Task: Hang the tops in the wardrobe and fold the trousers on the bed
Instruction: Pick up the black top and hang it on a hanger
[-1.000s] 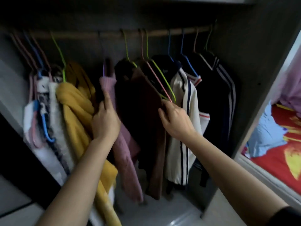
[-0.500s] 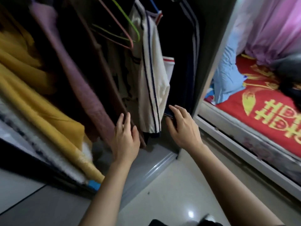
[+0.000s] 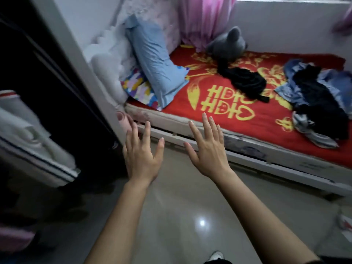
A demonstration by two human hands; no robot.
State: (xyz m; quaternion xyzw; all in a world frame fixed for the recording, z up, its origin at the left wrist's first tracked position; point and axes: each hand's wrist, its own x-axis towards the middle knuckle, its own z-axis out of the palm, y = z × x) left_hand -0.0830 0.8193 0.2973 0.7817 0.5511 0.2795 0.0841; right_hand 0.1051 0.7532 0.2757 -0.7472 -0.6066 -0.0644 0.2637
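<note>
Above the glossy floor (image 3: 181, 206), between wardrobe (image 3: 62, 44) and bed (image 3: 247, 149), both bare forearms stretch forward with the backs of the hands facing up. The left hand (image 3: 142, 161) and right hand (image 3: 207, 155) hold nothing, fingers straight and fanned apart. Past the right fingertips, on the bed's red blanket (image 3: 219, 88), lies a crumpled black garment (image 3: 245, 82). Well to the right of them sits a heap of blue and dark clothes (image 3: 316, 92). Left of the left fingers, a white striped top (image 3: 28, 134) hangs inside the wardrobe.

floor (image 3: 190, 206): glossy, smooth tile | bed cover (image 3: 219, 103): soft cloth | pillow (image 3: 156, 60): wrinkled cloth
</note>
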